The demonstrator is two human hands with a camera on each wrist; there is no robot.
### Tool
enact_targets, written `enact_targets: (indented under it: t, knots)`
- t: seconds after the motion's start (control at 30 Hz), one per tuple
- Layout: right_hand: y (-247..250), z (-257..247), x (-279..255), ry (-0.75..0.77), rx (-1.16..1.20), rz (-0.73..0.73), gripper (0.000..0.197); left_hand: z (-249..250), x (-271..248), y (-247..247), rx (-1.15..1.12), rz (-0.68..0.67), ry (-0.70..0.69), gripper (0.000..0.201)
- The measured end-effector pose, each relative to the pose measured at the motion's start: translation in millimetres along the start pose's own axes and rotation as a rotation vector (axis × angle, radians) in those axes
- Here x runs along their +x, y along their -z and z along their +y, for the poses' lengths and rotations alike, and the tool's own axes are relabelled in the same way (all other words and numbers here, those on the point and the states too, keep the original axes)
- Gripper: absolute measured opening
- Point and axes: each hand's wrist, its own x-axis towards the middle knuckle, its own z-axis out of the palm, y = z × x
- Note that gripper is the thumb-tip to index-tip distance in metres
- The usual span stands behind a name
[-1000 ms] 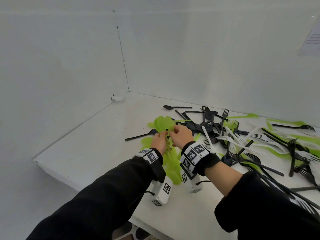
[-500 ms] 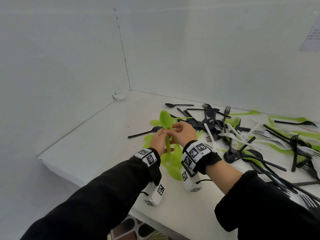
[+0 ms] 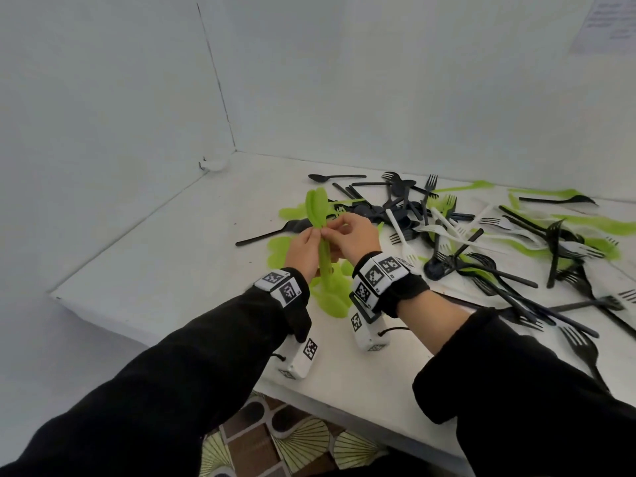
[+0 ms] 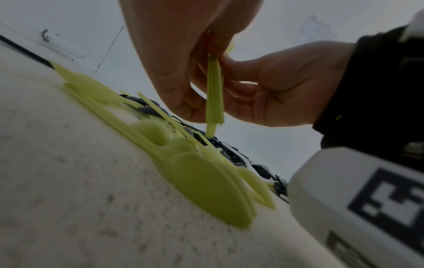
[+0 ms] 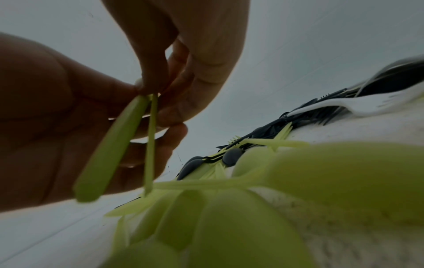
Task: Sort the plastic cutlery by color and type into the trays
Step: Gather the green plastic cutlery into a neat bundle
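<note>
Many black forks (image 3: 509, 280) beside hands.

Two hands (image 3: 330, 246) up, at least two green spoons (image 3: 318, 215) held, one mixed cutlery heap (image 3: 481, 242), uncountable.

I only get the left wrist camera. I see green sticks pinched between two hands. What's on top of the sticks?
Observer: Spoon bowls. In the head view the left hand and the right hand hold the green spoons upright, bowls up.
Operator: How many spoons is that?
Observer: At least two. The right wrist view shows two separate handles side by side, one broad side on and one edge on.
Operator: Are there forks too?
Observer: Yes. The head view shows white forks and black forks tangled in a pile on the table, to the right of the hands.
</note>
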Motion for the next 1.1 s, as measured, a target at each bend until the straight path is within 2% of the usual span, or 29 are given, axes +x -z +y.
enact_targets:
  t: [0.07, 0.17, 0.27, 0.37, 0.6, 0.67, 0.77, 0.87, 0.97, 1.1]
  knots:
    - [2, -3, -6, 0.033, -0.011, -0.025, 0.005, 0, -2, -3, -0.005, 0.007, 0.013, 0.029]
    - [3, -3, -11, 0.050, -0.027, -0.060, 0.018, 2, -3, -5, 0.053, 0.031, -0.016, 0.022]
    - [5, -3, -12, 0.069, -0.047, -0.023, 0.018, 5, -6, -8, 0.087, 0.031, -0.047, 0.022]
    - [8, -7, -10, 0.068, -0.098, -0.062, 0.017, 5, -7, -6, 0.123, 0.064, -0.061, 0.023]
    - [20, -3, -15, 0.053, -0.436, -0.298, 0.023, 1, -4, 4, 0.237, 0.164, -0.080, 0.025]
    - [18, -1, -20, 0.029, -0.597, -0.375, 0.022, 1, -3, 5, 0.257, 0.214, -0.088, 0.027]
    - [13, -3, -28, -0.032, -0.792, -0.560, 0.040, 1, -1, 7, 0.242, 0.230, -0.080, 0.026]
    - [5, -6, -31, -0.027, -0.975, -0.657, 0.052, 1, -1, 9, 0.232, 0.221, -0.088, 0.026]
    - [-5, -4, -31, 0.009, -1.062, -0.653, 0.047, 1, -2, 10, 0.252, 0.207, -0.107, 0.026]
    - [1, -8, -28, 0.049, -0.982, -0.614, 0.032, 1, -2, 9, 0.267, 0.188, -0.125, 0.024]
